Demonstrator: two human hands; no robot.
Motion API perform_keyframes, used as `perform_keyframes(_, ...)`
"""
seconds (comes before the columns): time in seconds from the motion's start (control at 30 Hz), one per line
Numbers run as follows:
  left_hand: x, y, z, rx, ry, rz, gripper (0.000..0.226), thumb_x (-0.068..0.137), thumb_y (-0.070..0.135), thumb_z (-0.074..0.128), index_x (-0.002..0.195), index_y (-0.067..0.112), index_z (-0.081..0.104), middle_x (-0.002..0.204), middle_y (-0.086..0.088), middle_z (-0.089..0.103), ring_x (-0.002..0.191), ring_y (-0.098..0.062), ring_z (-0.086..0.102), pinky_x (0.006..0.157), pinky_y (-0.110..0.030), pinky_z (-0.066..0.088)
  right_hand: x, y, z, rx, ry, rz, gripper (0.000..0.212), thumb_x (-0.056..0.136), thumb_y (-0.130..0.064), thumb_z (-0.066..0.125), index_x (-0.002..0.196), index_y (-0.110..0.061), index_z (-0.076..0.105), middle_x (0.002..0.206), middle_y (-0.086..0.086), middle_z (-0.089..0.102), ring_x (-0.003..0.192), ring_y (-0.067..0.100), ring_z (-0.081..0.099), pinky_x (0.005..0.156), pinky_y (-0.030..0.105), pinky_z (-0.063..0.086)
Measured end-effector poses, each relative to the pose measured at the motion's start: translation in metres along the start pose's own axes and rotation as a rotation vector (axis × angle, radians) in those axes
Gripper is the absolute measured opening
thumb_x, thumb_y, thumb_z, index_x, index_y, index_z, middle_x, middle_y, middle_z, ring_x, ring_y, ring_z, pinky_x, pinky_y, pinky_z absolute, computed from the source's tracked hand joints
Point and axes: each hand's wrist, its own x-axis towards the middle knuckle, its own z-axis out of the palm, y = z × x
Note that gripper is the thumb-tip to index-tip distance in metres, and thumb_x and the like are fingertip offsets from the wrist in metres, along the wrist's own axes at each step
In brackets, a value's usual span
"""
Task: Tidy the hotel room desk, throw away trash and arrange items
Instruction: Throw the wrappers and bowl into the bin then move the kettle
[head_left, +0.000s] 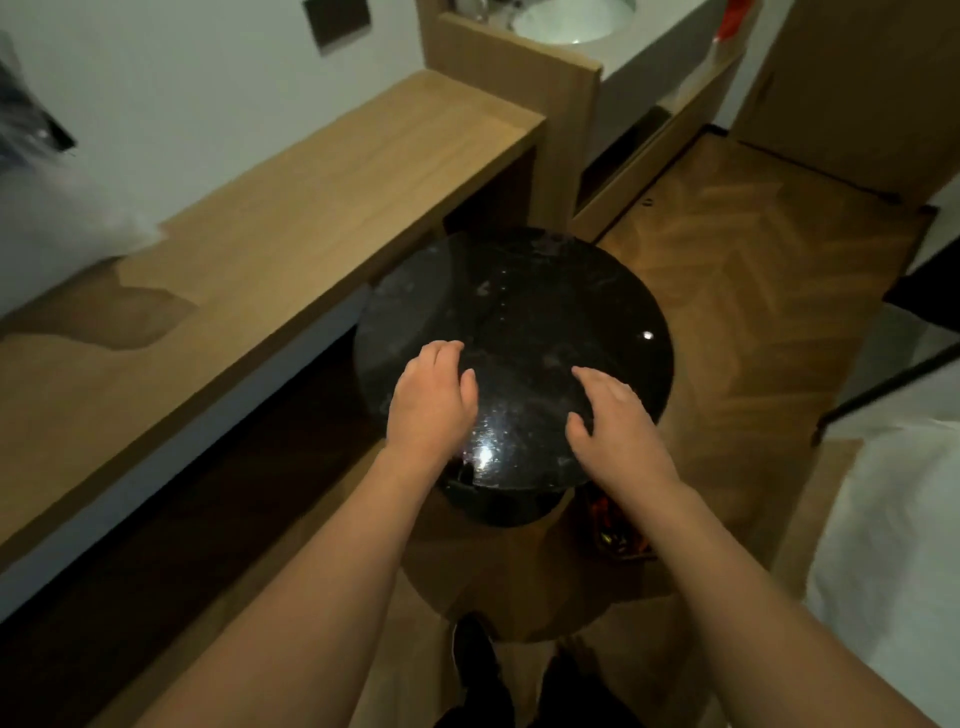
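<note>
Two hands: both hands are over the round black table (519, 332), and neither one holds anything.
Left hand: the left hand (434, 400) lies flat near the front edge of the black top, with its fingers loose and close together. It looks like it touches the top, but I cannot tell for sure.
Right hand: the right hand (613, 415) has its fingers spread a little and bent down toward the top. Nothing is in it.
Round table: it stands on the wood floor (727, 291), just beside the long wooden desk (291, 208). Its top is shiny and dark.
Desk: it runs along the wall on the left. A blurry white thing (67, 208), maybe a plastic bag, sits at its far left end. I cannot tell what it is.
Bin: a small bin with colorful trash (615, 530) peeks out under the right wrist, next to the table's foot.
Step now: I think the hands are getting ready to hold or move the round table.
How to do it well: put one hand on each side of the top, hold the edge firmly, and move it slowly so it does not tip or bump the bin.
</note>
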Motion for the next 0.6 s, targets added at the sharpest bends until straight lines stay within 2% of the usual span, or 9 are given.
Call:
perform_keyframes(0.3, -0.055, -0.107, -0.069, -0.015, 0.173, -0.403, 0.042, 0.104, 0.031, 0.051, 0.145, 0.019, 0.049, 0.146, 0.001, 0.051, 0.134, -0.015, 0.048, 0.111, -0.035, 0.044, 0.028, -0.114, 0.058, -0.039, -0.234, -0.370, 0.059, 0.099, -0.024, 0.055, 0.153, -0.022, 0.031, 0.157, -0.003, 0.036, 0.146, 0.011, 0.028, 0.122, 0.034, 0.023)
perform_keyframes(0.43, -0.114, -0.150, -0.103, -0.001, 0.281, -0.632, 0.042, 0.104, 0.031, 0.051, 0.145, 0.021, 0.048, 0.148, 0.001, 0.049, 0.136, -0.014, 0.047, 0.112, -0.036, 0.044, 0.020, -0.172, 0.088, -0.022, -0.399, -0.591, 0.062, 0.097, -0.022, 0.059, 0.153, -0.024, 0.031, 0.156, -0.004, 0.036, 0.145, 0.011, 0.028, 0.122, 0.037, 0.024)
perform_keyframes(0.6, -0.216, -0.187, -0.140, 0.036, 0.439, -0.936, 0.043, 0.105, 0.030, 0.049, 0.146, 0.019, 0.048, 0.150, -0.002, 0.047, 0.137, -0.017, 0.046, 0.111, -0.037, 0.044, -0.034, -0.252, 0.137, -0.064, -0.514, -0.899, 0.062, 0.098, -0.024, 0.058, 0.153, -0.024, 0.031, 0.156, -0.004, 0.036, 0.145, 0.012, 0.028, 0.121, 0.038, 0.025)
